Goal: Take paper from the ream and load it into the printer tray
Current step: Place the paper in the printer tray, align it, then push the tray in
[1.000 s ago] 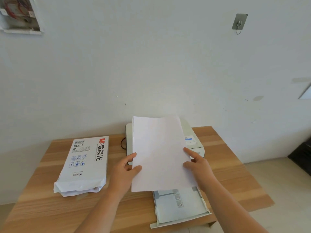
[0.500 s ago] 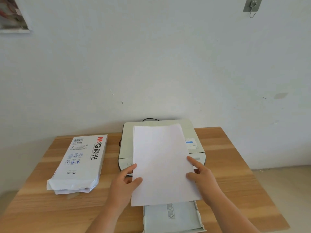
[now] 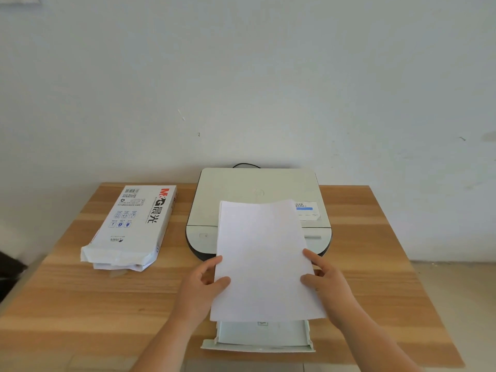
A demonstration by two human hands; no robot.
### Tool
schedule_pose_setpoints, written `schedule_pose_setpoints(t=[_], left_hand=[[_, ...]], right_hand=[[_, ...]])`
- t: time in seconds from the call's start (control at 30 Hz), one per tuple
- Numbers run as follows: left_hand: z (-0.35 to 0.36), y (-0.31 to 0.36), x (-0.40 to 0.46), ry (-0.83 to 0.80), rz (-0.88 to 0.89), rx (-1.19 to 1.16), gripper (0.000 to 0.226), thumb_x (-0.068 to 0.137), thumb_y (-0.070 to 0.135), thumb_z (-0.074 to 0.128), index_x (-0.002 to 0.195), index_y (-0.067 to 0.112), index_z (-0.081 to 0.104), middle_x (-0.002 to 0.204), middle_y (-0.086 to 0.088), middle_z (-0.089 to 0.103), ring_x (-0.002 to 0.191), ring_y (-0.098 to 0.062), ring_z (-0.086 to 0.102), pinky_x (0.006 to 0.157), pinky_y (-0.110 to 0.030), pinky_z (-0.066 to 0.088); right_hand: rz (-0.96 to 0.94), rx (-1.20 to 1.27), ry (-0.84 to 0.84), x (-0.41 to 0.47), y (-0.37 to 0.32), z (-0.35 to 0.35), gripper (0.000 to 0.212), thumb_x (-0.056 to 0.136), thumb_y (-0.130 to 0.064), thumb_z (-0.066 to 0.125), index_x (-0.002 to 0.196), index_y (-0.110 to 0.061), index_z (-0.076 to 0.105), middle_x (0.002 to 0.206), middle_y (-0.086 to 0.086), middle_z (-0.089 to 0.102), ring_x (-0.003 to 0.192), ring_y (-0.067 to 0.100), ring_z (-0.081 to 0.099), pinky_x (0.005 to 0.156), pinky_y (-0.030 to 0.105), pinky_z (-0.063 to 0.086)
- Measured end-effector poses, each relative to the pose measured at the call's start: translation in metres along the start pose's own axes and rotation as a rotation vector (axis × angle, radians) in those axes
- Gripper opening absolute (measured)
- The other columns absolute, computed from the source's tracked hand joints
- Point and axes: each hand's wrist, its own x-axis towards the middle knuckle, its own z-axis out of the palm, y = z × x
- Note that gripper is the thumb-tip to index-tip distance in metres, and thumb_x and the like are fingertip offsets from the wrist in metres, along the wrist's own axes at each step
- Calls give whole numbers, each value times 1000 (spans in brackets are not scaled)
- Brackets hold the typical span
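I hold a stack of white paper (image 3: 264,259) flat above the printer's pulled-out tray (image 3: 259,340), which sticks out over the table's front edge. My left hand (image 3: 202,287) grips the stack's left edge, thumb on top. My right hand (image 3: 326,281) grips its right edge. The stack hides most of the tray and the front of the pale printer (image 3: 257,194). The opened ream (image 3: 134,226), a white wrapper with red and black print, lies on the table to the left of the printer.
The wooden table (image 3: 80,304) stands against a white wall. A black cable (image 3: 245,165) runs behind the printer. Floor shows to the right of the table, and a dark object (image 3: 9,267) sits at the far left edge.
The paper stack has come lower and nearer to the tray, held in both hands throughout. My view has tilted down, so the whole printer top now shows.
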Motion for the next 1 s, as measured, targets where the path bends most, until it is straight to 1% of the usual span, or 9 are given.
schedule_pose_setpoints(t=[0.17, 0.33, 0.47, 0.53, 0.67, 0.73, 0.83, 0.9, 1.0], left_hand=[[-10, 1, 2, -27, -22, 29, 45, 80, 12, 75, 119, 28, 61, 103, 6, 71, 88, -8, 69, 64, -22, 56], [-19, 0, 4, -51, -21, 46, 42, 79, 15, 76, 116, 30, 62, 103, 3, 69, 90, -11, 66, 62, -21, 54], [-27, -11, 0, -51, -44, 64, 39, 76, 20, 79, 110, 35, 65, 103, 2, 69, 92, -16, 67, 72, -29, 57], [-29, -16, -6, -50, -62, 43, 39, 76, 20, 78, 110, 34, 66, 102, 2, 70, 89, -15, 68, 70, -28, 56], [-25, -26, -24, -65, -90, -11, 38, 79, 12, 75, 112, 28, 65, 99, 1, 72, 82, -11, 71, 62, -20, 54], [-23, -35, -32, -78, -105, -14, 38, 79, 11, 75, 112, 27, 65, 99, 0, 73, 83, -12, 71, 65, -22, 55], [-21, -49, -41, -86, -142, 1, 38, 78, 12, 76, 111, 27, 66, 98, -2, 74, 85, -16, 71, 73, -30, 57], [-19, -60, -45, -82, -159, 32, 38, 78, 14, 77, 111, 28, 66, 98, -1, 73, 86, -18, 70, 73, -32, 58], [-14, -76, -50, -81, -173, 98, 39, 78, 17, 78, 112, 31, 65, 102, 3, 68, 92, -17, 64, 77, -31, 57]], right_hand=[[33, 23, -9, -2, 1, 8, 58, 85, 0, 58, 131, -34, 53, 104, 10, 66, 90, 31, 67, 82, 46, 57], [52, 25, -2, -5, 5, 15, 58, 83, 0, 59, 132, -31, 55, 109, 16, 66, 94, 34, 67, 88, 51, 55], [71, 62, -7, -18, 13, 19, 54, 85, 3, 58, 129, -29, 55, 107, 10, 67, 89, 29, 69, 74, 41, 57], [87, 86, -5, -26, 19, 21, 52, 86, 3, 58, 126, -30, 55, 108, 8, 66, 90, 28, 68, 71, 38, 56], [115, 75, 9, -38, 40, 19, 53, 85, 2, 58, 126, -30, 54, 111, 6, 65, 94, 29, 67, 74, 43, 58], [132, 69, 22, -43, 52, 17, 54, 85, 3, 58, 126, -32, 55, 111, 7, 65, 94, 31, 67, 75, 45, 59], [161, 49, 35, -51, 72, 17, 53, 85, 2, 58, 123, -34, 56, 109, 8, 65, 93, 32, 67, 77, 47, 58], [177, 33, 49, -54, 84, 19, 53, 84, 1, 58, 122, -36, 56, 108, 9, 65, 93, 32, 66, 79, 48, 58], [201, 32, 55, -55, 100, 21, 53, 86, 2, 57, 119, -39, 56, 108, 9, 64, 91, 33, 66, 75, 46, 59]])
